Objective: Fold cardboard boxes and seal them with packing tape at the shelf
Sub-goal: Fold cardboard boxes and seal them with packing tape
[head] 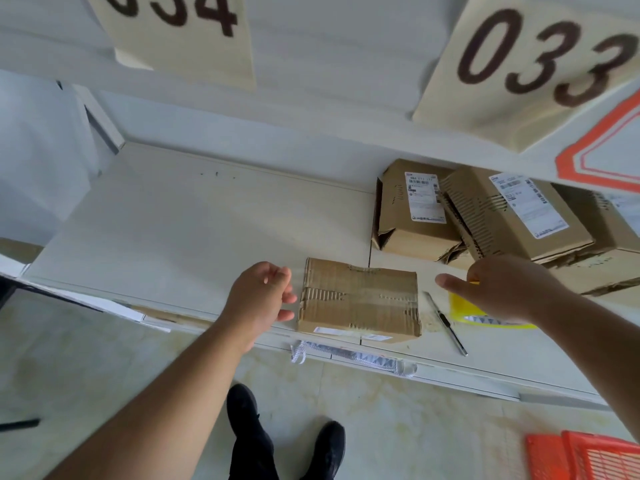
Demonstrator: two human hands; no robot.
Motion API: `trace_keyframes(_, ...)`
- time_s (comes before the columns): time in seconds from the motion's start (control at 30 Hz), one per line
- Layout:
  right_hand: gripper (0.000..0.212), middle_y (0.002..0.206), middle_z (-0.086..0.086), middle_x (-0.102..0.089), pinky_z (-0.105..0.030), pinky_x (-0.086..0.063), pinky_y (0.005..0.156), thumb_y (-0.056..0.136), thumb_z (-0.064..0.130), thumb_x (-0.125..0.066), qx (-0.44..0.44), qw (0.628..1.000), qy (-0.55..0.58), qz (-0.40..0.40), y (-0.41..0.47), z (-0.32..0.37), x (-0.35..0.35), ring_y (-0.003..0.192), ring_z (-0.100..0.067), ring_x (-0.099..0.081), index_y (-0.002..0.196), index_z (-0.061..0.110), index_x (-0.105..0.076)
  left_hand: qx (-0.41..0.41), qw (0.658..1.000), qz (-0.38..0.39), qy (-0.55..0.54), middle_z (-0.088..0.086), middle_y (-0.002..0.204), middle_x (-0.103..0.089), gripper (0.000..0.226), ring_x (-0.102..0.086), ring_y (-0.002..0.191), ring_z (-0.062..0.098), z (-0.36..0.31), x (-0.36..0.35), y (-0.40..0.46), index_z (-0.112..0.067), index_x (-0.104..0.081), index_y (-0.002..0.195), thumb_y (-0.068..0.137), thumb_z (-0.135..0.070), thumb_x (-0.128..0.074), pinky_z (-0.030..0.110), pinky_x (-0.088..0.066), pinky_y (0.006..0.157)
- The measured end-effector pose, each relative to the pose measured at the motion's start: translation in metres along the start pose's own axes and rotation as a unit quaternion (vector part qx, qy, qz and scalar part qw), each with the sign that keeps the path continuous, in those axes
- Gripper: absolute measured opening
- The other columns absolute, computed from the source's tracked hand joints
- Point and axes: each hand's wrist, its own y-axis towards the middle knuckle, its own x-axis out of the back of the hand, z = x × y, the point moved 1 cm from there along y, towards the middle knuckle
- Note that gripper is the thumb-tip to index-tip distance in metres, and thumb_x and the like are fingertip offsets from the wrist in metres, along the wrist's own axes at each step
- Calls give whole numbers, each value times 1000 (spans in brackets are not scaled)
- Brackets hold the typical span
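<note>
Head view: looking down at a white shelf (166,220), both arms reaching in from the bottom.
Box in play: 1 small cardboard box (360,297) flat at the front edge of the shelf, closed up, with what looks like clear tape already running across the top.
Long axis: runs left to right, parallel to the shelf edge, so the short ends face the 2 hands.
Left hand (261,294): just beside the box's left end, fingers loosely curled toward it, holding nothing; can't tell if the fingertips actually touch the cardboard.
Right hand (498,289): off past the box's right end, clear gap between them, hovering over a yellow tape roll (460,306). Thumb sticks out toward the box; whether the fingers have hold of the roll is hidden behind the hand, so can't say.
Nearer hand: left, easily. I'd guess it steadies or slides the box while the right deals with the tape.
Other stuff: a pen-like tool (446,323) lies between box and roll, and a pile of labelled boxes (485,216) sits further back on the right.
Signs: 034 (180,26) and 033 (533,64) hang above.
</note>
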Motion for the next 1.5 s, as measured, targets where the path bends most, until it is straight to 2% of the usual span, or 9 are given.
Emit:
trace_keyframes(0.2, 93, 65, 3, -63, -32, -50, 67, 76, 99, -22, -17, 1000, 8, 17, 4, 8, -9, 69, -14, -60, 64, 17, -64, 0, 1000, -19, 17, 14, 92, -70, 24, -75, 86, 27, 12, -1, 7, -6, -63, 97, 105, -28, -57, 46, -65, 70)
trace_keyframes(0.43, 97, 66, 2, -64, -30, -41, 61, 75, 101, -20, -10, 1000, 5, 18, 7, 8, -17, 67, -15, -61, 65, 15, -63, 0, 1000, -22, 15, 14, 94, -70, 21, -75, 86, 27, 17, -3, 12, -8, -63, 97, 105, -26, -58, 49, -65, 70)
trace_keyframes(0.7, 105, 59, 2, -64, -33, -51, 69, 65, 108, -15, -23, 999, 11, 26, 7, 9, -24, 64, -13, -63, 62, 15, -63, 1, 1000, -20, 22, 14, 95, -70, 22, -75, 87, 26, 18, -5, 14, -7, -63, 97, 105, -27, -57, 48, -65, 70)
trace_keyframes(1.0, 104, 59, 2, -63, -35, -52, 71, 64, 109, -15, -27, 999, 9, 33, 10, 9, -26, 63, -15, -62, 62, 15, -60, 13, 1000, -15, 23, 15, 96, -70, 23, -75, 86, 26, 17, -6, 17, -7, -63, 97, 106, -27, -57, 48, -65, 71)
trace_keyframes(1.27, 103, 60, 2, -60, -31, -44, 62, 63, 109, -11, -21, 999, 7, 43, 11, 10, -28, 62, -15, -62, 59, 15, -56, 13, 999, -13, 35, 15, 93, -70, 24, -75, 86, 26, 19, -7, 20, -6, -64, 98, 105, -28, -57, 49, -65, 70)
trace_keyframes(1.37, 103, 68, 3, -65, -32, -48, 68, 67, 107, -16, -34, 998, 0, 55, 11, 10, -29, 69, -14, -63, 68, 15, -65, 15, 999, -11, 35, 15, 90, -70, 24, -75, 85, 26, 20, -8, 21, -7, -64, 96, 106, -28, -57, 49, -65, 71)
trace_keyframes(1.5, 98, 70, 3, -65, -34, -50, 73, 69, 105, -20, -46, 997, 3, 61, 12, 11, -34, 71, -14, -61, 68, 17, -63, 31, 999, -4, 27, 15, 89, -70, 26, -75, 84, 26, 24, -11, 24, -6, -64, 96, 106, -28, -56, 48, -65, 71)
